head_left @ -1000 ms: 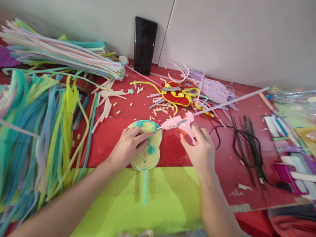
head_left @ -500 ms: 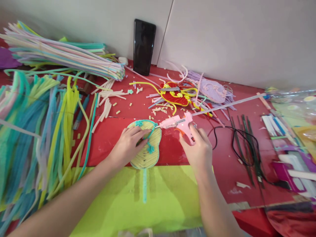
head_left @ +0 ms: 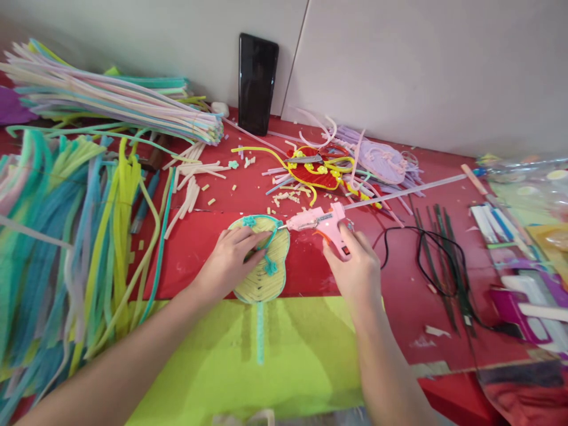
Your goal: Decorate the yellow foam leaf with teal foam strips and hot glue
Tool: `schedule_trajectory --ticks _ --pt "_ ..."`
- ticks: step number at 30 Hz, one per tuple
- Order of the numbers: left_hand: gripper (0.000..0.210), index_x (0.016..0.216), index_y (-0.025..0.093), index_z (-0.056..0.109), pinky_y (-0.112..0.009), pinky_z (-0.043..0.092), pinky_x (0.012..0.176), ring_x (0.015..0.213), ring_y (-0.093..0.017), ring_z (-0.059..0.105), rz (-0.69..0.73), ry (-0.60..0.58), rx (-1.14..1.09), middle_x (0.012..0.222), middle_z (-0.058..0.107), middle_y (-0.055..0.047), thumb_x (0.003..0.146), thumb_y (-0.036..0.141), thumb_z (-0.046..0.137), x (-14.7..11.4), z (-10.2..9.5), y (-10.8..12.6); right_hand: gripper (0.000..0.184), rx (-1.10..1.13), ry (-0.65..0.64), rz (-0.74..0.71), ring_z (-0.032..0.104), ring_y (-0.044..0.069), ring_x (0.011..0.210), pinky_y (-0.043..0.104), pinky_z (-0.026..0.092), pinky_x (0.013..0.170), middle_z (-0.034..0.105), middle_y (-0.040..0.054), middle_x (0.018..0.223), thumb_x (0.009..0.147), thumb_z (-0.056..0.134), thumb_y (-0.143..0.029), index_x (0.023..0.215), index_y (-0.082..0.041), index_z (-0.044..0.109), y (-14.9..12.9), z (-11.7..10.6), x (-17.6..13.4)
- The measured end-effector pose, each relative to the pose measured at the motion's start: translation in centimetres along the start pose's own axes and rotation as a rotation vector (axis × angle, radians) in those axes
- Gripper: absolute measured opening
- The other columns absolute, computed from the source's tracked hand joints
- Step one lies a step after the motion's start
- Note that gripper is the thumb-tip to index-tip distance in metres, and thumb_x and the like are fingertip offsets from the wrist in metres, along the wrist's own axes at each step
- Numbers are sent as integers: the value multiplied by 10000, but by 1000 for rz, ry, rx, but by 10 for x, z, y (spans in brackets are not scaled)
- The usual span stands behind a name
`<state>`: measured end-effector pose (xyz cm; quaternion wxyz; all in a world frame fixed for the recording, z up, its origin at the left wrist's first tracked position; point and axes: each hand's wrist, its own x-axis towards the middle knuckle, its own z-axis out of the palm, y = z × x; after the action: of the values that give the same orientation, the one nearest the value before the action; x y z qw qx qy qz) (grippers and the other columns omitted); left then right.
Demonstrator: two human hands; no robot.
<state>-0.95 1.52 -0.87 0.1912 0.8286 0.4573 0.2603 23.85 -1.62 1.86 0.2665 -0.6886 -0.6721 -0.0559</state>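
Note:
In my right hand [head_left: 357, 260] is a pink hot glue gun [head_left: 310, 220], a long clear glue stick [head_left: 408, 190] reaching out of its back. Its metal nozzle points left and meets the upper right edge of a pale yellow fan [head_left: 261, 284] made of pipe cleaners. My left hand [head_left: 235, 254] rests over the fan's left side, thumb and fingers pinching a teal pipe cleaner [head_left: 270, 241] that bends toward the nozzle. Teal pipe-cleaner flowers [head_left: 270, 267] sit on the fan's face. The fan's teal handle [head_left: 260, 337] lies over a lime-green sheet [head_left: 310, 361].
Bundles of coloured pipe cleaners [head_left: 57, 236] fill the left. A black phone [head_left: 257, 86] leans on the wall. Behind the glue gun lie a red and yellow fan [head_left: 315, 174] and a lilac fan [head_left: 381, 160]. A black cord [head_left: 421, 254] curls at right.
Both hands, the glue gun and the fan hold almost the same positions. The view has shifted very slightly.

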Motion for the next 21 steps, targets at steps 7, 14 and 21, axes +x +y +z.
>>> schedule_trajectory --ticks 7,14,21 --pt "316 1223 247 585 -351 424 831 858 -160 567 52 6 -24 903 608 -40 924 273 488 -1 3 -5 421 19 -24 65 612 192 742 319 516 694 638 78 886 809 591 -346 1191 -169 609 -1 0 -1" --pt "305 1213 261 594 -352 420 834 869 -154 562 61 12 -32 911 605 -30 931 276 481 -2 3 -5 434 63 -52 162 630 218 779 351 517 731 667 108 943 767 620 -377 1141 -157 636 3 -5 3" --pt "303 1216 265 592 -343 405 808 855 -148 563 62 16 -33 903 601 -25 933 272 482 -2 3 -4 439 147 -107 246 627 219 795 349 501 747 680 105 977 736 640 -401 1104 -163 640 9 -8 8"
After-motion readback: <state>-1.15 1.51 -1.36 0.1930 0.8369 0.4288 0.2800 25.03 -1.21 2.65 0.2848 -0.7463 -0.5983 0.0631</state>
